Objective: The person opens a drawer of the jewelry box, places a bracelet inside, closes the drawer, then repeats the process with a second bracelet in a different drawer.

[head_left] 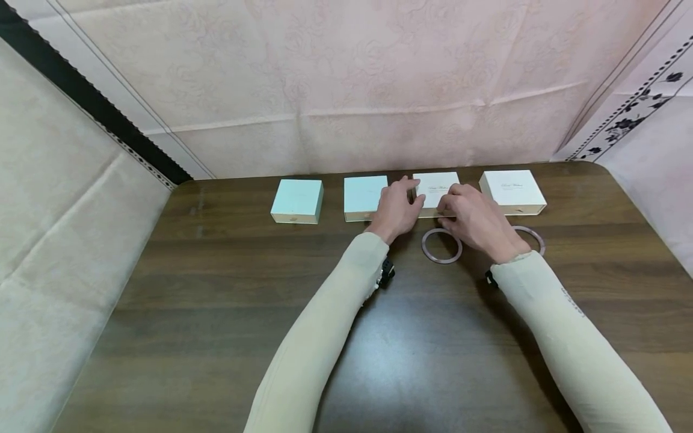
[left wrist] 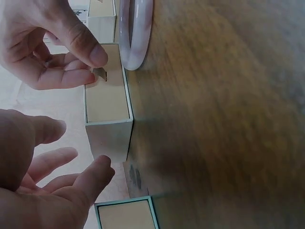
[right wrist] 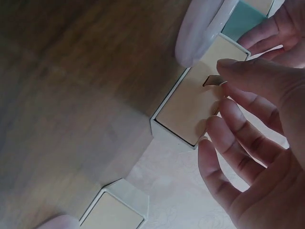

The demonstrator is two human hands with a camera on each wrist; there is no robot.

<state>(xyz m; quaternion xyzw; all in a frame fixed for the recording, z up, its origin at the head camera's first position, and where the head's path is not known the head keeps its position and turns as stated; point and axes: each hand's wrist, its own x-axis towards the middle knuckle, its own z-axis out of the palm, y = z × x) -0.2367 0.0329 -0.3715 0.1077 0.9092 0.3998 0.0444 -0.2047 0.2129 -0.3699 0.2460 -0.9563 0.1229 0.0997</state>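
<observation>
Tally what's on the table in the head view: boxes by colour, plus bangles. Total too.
Mint boxes: 2
White boxes: 2
Bangles: 2 (one partly hidden by the right hand)
Total: 6

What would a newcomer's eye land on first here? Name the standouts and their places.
First, at the far edge of the table, the right hand pinches a small tab on the front of a white box, with the left hand at that box's left. Next, its row: two pale blue boxes on the left, another white box on the right. Two pale purple bangles lie in front of the white pair.
</observation>
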